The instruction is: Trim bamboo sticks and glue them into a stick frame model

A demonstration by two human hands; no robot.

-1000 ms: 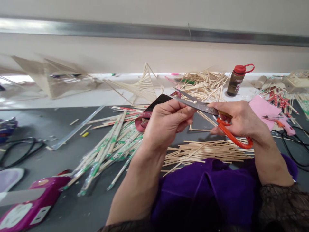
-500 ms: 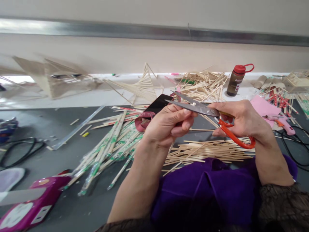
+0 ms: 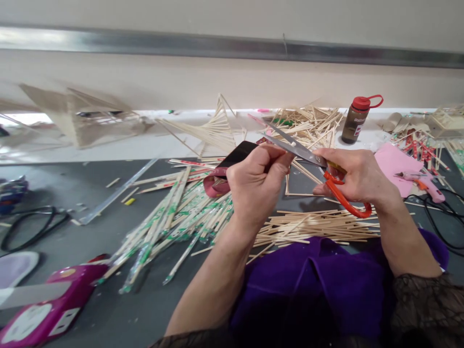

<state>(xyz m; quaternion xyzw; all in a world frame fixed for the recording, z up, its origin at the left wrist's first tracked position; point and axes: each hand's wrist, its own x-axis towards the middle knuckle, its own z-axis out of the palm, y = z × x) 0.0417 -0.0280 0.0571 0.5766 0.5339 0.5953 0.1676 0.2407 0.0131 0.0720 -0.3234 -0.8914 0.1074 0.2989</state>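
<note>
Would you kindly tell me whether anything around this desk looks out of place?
A yellow bit and short stick pieces lie strewn beside the clear strip, looking like stray scraps. The bottle stands upright, with no spill visible.

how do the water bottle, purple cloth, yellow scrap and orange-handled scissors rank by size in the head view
1. purple cloth
2. orange-handled scissors, by overall span
3. water bottle
4. yellow scrap
</note>
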